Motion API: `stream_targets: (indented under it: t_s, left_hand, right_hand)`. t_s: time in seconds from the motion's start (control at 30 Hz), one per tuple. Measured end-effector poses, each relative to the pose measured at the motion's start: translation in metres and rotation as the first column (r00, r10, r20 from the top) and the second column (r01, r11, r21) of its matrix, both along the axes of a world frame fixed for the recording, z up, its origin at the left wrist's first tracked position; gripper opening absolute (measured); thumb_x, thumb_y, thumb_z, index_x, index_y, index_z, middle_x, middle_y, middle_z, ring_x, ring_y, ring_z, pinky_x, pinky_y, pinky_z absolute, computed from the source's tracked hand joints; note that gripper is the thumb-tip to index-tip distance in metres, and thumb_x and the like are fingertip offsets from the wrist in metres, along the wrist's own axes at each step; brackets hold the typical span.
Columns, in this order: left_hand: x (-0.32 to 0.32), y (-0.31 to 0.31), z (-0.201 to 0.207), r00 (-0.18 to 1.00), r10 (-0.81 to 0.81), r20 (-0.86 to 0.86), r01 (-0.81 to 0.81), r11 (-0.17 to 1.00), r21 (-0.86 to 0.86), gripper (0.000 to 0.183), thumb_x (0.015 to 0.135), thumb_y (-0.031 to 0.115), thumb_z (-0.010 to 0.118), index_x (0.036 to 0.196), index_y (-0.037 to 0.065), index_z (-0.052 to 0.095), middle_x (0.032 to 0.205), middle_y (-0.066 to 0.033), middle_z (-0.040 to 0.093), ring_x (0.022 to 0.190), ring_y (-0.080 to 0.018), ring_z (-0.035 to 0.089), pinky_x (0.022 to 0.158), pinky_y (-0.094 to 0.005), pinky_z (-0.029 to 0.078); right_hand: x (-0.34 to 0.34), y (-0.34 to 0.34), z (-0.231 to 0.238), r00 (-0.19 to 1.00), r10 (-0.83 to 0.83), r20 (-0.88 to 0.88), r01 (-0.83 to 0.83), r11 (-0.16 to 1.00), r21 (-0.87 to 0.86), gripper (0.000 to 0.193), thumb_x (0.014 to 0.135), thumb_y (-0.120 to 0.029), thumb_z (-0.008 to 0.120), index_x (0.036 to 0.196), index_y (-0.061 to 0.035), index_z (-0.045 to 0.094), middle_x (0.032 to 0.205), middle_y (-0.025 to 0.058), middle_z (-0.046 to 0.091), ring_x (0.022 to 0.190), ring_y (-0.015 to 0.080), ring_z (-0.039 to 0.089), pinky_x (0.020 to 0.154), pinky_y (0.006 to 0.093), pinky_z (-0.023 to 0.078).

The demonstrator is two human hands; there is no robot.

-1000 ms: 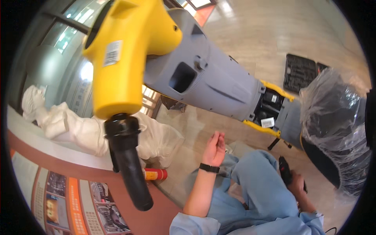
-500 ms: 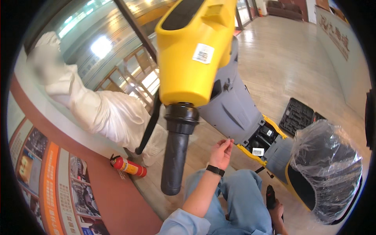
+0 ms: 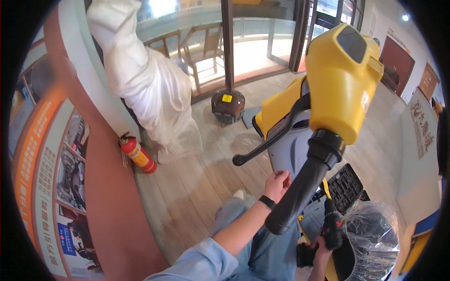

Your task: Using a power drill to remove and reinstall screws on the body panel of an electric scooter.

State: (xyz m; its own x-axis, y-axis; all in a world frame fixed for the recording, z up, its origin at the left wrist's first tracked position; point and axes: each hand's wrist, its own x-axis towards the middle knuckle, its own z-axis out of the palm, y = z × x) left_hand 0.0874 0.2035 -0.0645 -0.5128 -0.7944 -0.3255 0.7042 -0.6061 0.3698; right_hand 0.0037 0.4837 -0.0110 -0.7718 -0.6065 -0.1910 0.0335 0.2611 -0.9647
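Observation:
A yellow and grey electric scooter stands before me, its yellow handlebar cover [image 3: 340,79] up high. The black handlebar grip [image 3: 300,196] slants toward me, with a black brake lever [image 3: 276,129] beside it. My left hand [image 3: 278,185] is by the grey inner panel [image 3: 289,152], thumb and fingertips pinched together; whatever they hold is too small to make out, and I cannot tell whether they touch the panel. Behind the grip, my right hand [image 3: 322,248] is closed around the handle of a black and red cordless drill [image 3: 332,229]. The drill points upward, beside the plastic-wrapped scooter seat [image 3: 375,234].
Past the scooter, an open black tool case [image 3: 344,187] lies on the floor. At the left are a red fire extinguisher [image 3: 139,155] and a white draped statue [image 3: 152,89]. A dark brown top box [image 3: 228,107] sits near the glass wall. A counter [image 3: 417,145] stands at the right.
The view has swung left, so the handlebar appears farther right. My right hand has raised the drill beside the seat. My left hand remains pinched near the grey panel.

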Motion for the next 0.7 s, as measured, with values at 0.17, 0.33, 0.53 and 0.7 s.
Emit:
stream_targets:
  t_s: [0.17, 0.33, 0.53, 0.7]
  left_hand:
    - [0.029, -0.014, 0.042, 0.995, -0.084, 0.046, 0.089, 0.988, -0.13, 0.018, 0.085, 0.004, 0.065, 0.096, 0.006, 0.051, 0.089, -0.0075, 0.061, 0.078, -0.0153, 0.061, 0.07, -0.0252, 0.052]
    - [0.074, -0.047, 0.0, 0.853, -0.23, -0.468, 0.23, 0.972, -0.058, 0.01, 0.093, 0.006, 0.051, 0.102, 0.009, 0.056, 0.109, -0.0124, 0.061, 0.104, -0.0229, 0.058, 0.09, -0.0381, 0.049]
    - [0.052, -0.02, 0.028, 0.986, -0.068, 0.153, 0.07, 0.998, -0.007, 0.017, 0.077, -0.007, 0.049, 0.089, 0.005, 0.052, 0.088, -0.0101, 0.058, 0.078, -0.0221, 0.055, 0.074, -0.0333, 0.046]
    - [0.057, -0.015, 0.037, 0.979, -0.089, 0.184, 0.049, 0.977, 0.208, 0.004, 0.078, 0.003, 0.043, 0.08, 0.005, 0.046, 0.069, -0.005, 0.041, 0.061, -0.0177, 0.036, 0.059, -0.0298, 0.033]
  right_hand:
    - [0.017, -0.073, 0.061, 0.86, -0.02, 0.51, 0.224, 0.913, -0.341, 0.034, 0.077, -0.016, 0.057, 0.109, -0.0041, 0.054, 0.064, 0.0011, 0.042, 0.049, 0.0113, 0.037, 0.05, 0.0265, 0.034]
    - [0.025, -0.176, 0.093, 0.745, 0.162, 0.647, 0.277, 0.807, -0.522, 0.033, 0.078, -0.015, 0.055, 0.109, -0.0053, 0.053, 0.065, 0.0005, 0.043, 0.052, 0.0092, 0.038, 0.052, 0.0264, 0.035]
    - [-0.033, -0.213, 0.052, 0.701, 0.134, 0.701, 0.372, 0.769, -0.52, 0.029, 0.078, -0.013, 0.056, 0.106, -0.0052, 0.055, 0.063, 0.0002, 0.045, 0.05, 0.0096, 0.041, 0.049, 0.0259, 0.037]
    - [-0.027, -0.214, -0.005, 0.692, 0.039, 0.721, 0.37, 0.838, -0.401, 0.019, 0.079, -0.008, 0.059, 0.098, -0.0043, 0.055, 0.063, 0.0007, 0.05, 0.049, 0.0095, 0.048, 0.046, 0.025, 0.041]
